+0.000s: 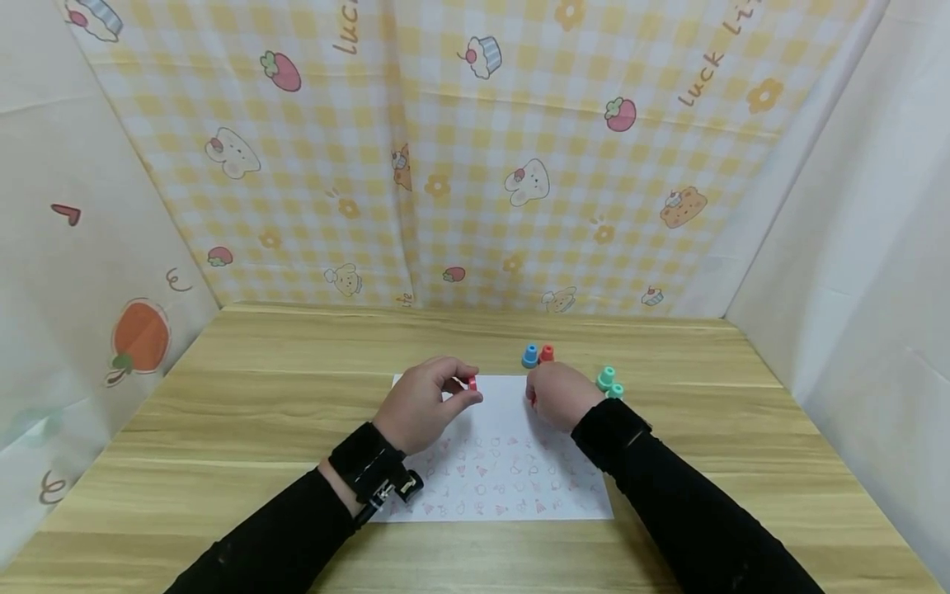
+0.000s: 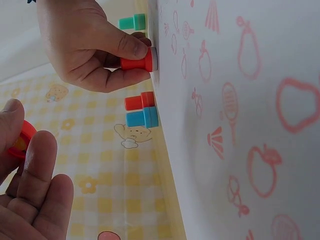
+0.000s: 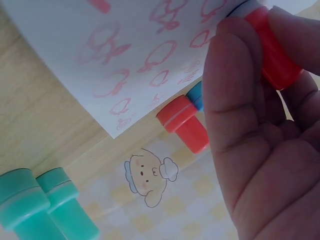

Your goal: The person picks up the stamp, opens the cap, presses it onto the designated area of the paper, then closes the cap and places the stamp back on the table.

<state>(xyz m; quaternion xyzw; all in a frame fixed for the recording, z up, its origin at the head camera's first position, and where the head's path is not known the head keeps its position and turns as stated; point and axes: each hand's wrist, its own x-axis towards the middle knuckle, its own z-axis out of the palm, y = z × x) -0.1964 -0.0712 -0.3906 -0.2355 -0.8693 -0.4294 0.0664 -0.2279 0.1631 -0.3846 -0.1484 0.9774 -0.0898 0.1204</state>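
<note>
My right hand [image 1: 562, 394] grips a red toy stamp [image 2: 136, 62] between thumb and fingers. The stamp's pale face end is right at the surface of the white paper [image 1: 493, 406], near its far right part. Off to the left, over the paper, my left hand [image 1: 421, 406] pinches a small red cap [image 2: 23, 139] between thumb and fingertips. Rows of pink prints cover the near part of the sheet, among them fruit, rackets and shuttlecocks. The left wrist view shows the cap's open, hollow side.
Behind the paper stand a blue stamp [image 1: 530, 356] and another red stamp [image 3: 186, 123], side by side. Two green stamps [image 1: 606, 379] are on the wooden table [image 1: 282, 355], right of the sheet. A yellow checked curtain [image 1: 460, 223] hangs along the table's back edge.
</note>
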